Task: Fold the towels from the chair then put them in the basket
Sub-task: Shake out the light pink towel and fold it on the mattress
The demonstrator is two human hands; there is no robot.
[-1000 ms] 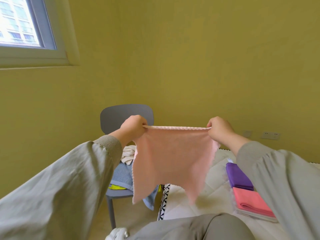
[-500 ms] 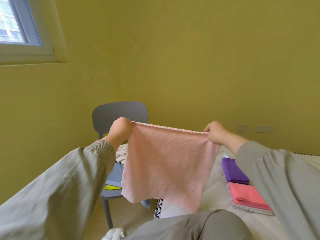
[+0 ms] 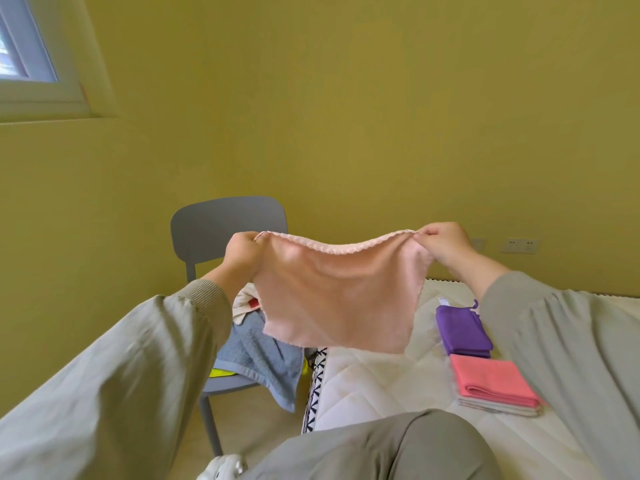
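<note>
1. I see the pink towel (image 3: 339,296) held up in the air at mid-frame. It is spread flat towards me, its scalloped top edge sags between the two hands, and its lower edge hangs free.
2. The left hand (image 3: 242,258) is at the towel's 10 o'clock corner. Its fingers are curled tight and pinch that corner.
3. The right hand (image 3: 441,244) is at the 2 o'clock corner. Thumb and fingers are closed on the cloth there, pinching it.
4. The grey chair (image 3: 221,223) stands at the towel's 9 o'clock, its back rising behind the left hand.
5. On the chair seat a blue towel (image 3: 256,348) drapes over the front edge. A cream cloth (image 3: 244,304) with a red patch lies at the blue towel's 12 o'clock, and a yellow-green piece (image 3: 221,373) peeks out from under it.
6. The bed (image 3: 381,382) lies at the pink towel's 5 o'clock.
7. On the bed is a folded purple towel (image 3: 462,330). Just at its 6 o'clock a folded coral towel (image 3: 488,379) sits on top of a grey folded towel (image 3: 498,408).
</note>
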